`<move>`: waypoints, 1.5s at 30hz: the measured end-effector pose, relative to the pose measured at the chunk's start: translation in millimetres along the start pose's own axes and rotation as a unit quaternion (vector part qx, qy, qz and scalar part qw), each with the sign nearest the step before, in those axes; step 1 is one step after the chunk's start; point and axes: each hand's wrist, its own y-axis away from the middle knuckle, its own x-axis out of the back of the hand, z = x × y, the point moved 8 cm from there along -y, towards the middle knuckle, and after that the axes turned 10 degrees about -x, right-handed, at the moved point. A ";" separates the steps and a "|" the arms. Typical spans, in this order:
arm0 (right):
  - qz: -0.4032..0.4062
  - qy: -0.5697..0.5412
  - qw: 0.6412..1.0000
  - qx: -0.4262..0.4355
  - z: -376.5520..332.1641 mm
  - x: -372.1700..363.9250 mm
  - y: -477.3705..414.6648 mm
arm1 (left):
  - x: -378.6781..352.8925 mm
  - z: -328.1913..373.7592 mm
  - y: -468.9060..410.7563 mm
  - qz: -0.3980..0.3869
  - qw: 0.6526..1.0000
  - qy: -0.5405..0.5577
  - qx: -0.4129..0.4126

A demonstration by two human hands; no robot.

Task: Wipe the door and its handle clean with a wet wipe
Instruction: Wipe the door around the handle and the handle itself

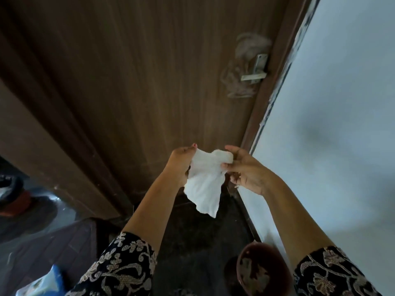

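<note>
A dark brown wooden door (139,82) fills the upper middle of the view. Its silver lever handle (254,76) sits at the upper right, with pale smeared marks on the wood around it. Below the handle, a white wet wipe (206,182) hangs crumpled between both hands. My left hand (181,162) pinches its upper left edge. My right hand (245,169) grips its upper right edge. Both hands are well below the handle and a little in front of the door.
A pale wall (331,124) runs down the right side beside the door frame. A brown bin (263,272) holding scraps stands on the dark floor near my right arm. A blue and white wipes pack (42,283) lies at the lower left. Shoes (12,195) sit at the far left.
</note>
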 end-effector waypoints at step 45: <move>0.202 -0.095 0.953 0.207 -283.4 139.1 -146.6 | -168.1 189.6 -262.3 -0.098 0.990 0.039 -0.089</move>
